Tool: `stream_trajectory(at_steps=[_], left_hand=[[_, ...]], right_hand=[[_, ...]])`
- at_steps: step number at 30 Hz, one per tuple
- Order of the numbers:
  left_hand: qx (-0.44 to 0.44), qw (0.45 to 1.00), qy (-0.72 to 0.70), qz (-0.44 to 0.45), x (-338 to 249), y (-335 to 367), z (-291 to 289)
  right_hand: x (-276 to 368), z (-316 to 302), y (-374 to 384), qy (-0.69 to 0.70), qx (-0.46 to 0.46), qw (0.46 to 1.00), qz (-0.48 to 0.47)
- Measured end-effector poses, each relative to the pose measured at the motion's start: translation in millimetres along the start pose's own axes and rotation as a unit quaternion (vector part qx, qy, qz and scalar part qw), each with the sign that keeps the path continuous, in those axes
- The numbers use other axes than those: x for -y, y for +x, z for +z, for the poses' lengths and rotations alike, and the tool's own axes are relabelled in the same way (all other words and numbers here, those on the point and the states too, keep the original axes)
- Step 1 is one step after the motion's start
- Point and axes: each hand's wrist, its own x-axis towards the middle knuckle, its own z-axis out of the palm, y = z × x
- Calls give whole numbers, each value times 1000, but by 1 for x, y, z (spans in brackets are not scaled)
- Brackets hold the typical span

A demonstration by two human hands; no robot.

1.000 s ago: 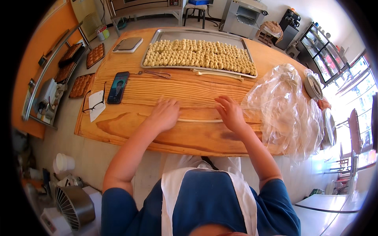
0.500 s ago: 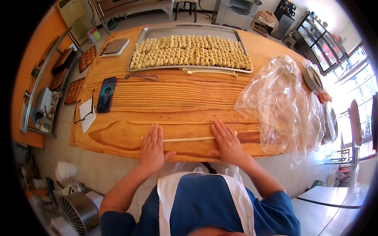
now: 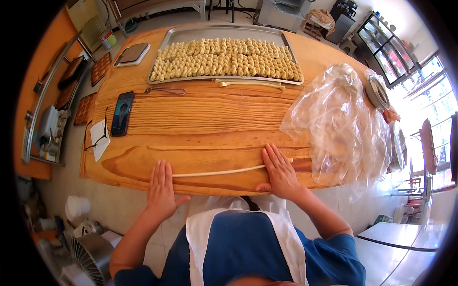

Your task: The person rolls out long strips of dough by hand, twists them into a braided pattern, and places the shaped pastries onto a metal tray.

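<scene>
A long thin dough rope [image 3: 217, 172] lies across the near part of the wooden table [image 3: 205, 114]. My left hand [image 3: 161, 188] rests flat over its left end, fingers stretched out and the thumb apart. On the right end lies my right hand [image 3: 280, 172], also flat, with a short tip of dough showing beyond it. At the far side, a metal tray [image 3: 210, 32] carries rows of twisted dough pieces [image 3: 224, 61]. Just in front of that tray are thin dough strips [image 3: 250, 85].
Crumpled clear plastic sheeting [image 3: 334, 124] covers the table's right side, near a metal bowl [image 3: 378, 92]. To the left are a phone [image 3: 123, 113], eyeglasses [image 3: 101, 138] on white paper, a keyring with a strap [image 3: 164, 90] and a small scale [image 3: 132, 54]. Filled trays [image 3: 100, 68] stand beyond the left edge.
My left hand has moved left and my right hand slightly right, so they are farther apart. The dough rope between them now shows longer. The view has shifted a little.
</scene>
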Motion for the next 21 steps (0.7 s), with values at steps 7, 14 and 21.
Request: stream_trajectory(at_steps=[7,14,21], left_hand=[[-73,993,23,-95,39,85,12],[-61,997,18,46,55,79,1],[-34,999,19,-24,30,-6,5]], right_hand=[[-52,5,94,7,-94,983,160],[-59,-7,74,-25,-49,998,0],[-26,-6,-2,-22,13,999,47]])
